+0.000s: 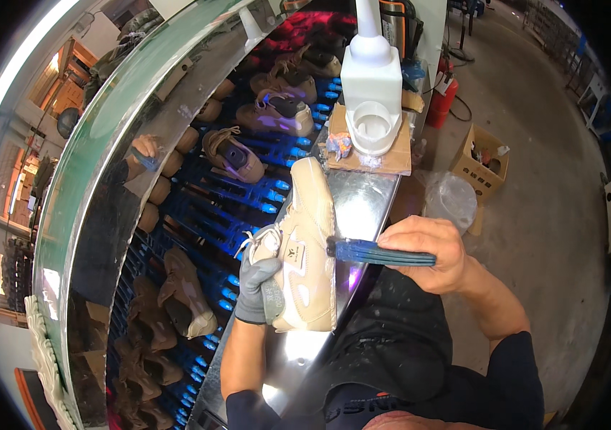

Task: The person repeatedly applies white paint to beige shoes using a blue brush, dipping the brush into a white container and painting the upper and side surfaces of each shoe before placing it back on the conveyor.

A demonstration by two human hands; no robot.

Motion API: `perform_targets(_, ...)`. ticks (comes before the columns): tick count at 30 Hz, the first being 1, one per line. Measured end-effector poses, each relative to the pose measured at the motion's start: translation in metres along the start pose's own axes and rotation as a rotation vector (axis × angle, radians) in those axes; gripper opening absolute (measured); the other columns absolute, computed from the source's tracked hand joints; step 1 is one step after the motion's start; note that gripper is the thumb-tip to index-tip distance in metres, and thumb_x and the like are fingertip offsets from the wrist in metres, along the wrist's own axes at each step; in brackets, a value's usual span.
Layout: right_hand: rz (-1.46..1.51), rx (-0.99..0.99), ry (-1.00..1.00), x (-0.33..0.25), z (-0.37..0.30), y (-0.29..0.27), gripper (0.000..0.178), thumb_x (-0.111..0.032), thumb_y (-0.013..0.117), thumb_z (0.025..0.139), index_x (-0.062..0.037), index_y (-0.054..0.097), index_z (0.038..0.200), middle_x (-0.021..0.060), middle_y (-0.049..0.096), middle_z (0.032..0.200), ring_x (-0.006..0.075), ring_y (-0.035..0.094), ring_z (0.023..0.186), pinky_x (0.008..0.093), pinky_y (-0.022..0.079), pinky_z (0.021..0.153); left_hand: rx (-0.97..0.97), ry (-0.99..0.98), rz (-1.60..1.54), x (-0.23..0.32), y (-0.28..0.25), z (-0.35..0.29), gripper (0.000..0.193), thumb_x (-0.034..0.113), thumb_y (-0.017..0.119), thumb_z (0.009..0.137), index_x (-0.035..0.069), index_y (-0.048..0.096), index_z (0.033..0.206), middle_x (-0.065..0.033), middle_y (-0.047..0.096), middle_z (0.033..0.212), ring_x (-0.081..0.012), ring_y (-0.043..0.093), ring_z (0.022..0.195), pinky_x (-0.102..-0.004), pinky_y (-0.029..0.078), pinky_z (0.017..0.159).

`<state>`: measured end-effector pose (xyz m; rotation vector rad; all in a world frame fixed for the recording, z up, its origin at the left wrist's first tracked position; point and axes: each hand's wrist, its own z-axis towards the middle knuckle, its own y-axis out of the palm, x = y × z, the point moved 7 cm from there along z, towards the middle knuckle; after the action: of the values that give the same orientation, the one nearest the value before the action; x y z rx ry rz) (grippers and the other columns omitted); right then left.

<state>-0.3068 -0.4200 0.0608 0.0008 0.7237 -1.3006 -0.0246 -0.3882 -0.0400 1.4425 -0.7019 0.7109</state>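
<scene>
A beige sneaker upper (312,204), toe pointing away from me, is tilted on its side above the metal ledge. My left hand (254,287), in a grey glove, grips it around the ankle opening, next to the loose laces. From the right, my bare right hand (431,251) is closed on a flat brush (384,254) with a dark blue handle. The brush's dark bristle end meets the lower side edge of the upper near its middle. The fingertips of the right hand are partly hidden by the handle.
A conveyor of blue-tipped rods (269,195) carries several shoe uppers (234,156) on the left. Ahead, a white bottle with a cup-shaped front (371,86) stands on cardboard (393,163) on the metal ledge (363,201). Right: fire extinguisher (441,102), cardboard box (479,161), clear plastic bag (451,201).
</scene>
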Motion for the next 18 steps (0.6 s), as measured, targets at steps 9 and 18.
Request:
perform_targets(9, 0.116, -0.023, 0.122, -0.004, -0.008, 0.007, 0.024, 0.0, 0.083, 0.085, 0.0026, 0.074, 0.107, 0.0156, 0.074, 0.097, 0.0281, 0.075, 0.076, 0.0342, 0.058, 0.066, -0.018, 0.006, 0.002, 0.002, -0.004, 0.001, 0.072, 0.011, 0.077, 0.079, -0.005, 0.052, 0.145, -0.0237, 0.067, 0.137, -0.0371, 0.071, 0.123, -0.0495, 0.058, 0.109)
perform_targets(18, 0.105, 0.042, 0.157, -0.003, -0.009, 0.01, 0.024, 0.001, 0.082, 0.083, 0.0028, 0.075, 0.106, 0.0148, 0.074, 0.095, 0.0269, 0.075, 0.076, 0.0333, 0.057, 0.065, -0.02, 0.041, 0.035, 0.008, 0.006, 0.002, 0.076, 0.015, 0.078, 0.082, -0.007, 0.05, 0.149, -0.0243, 0.067, 0.138, -0.0357, 0.071, 0.123, -0.048, 0.058, 0.108)
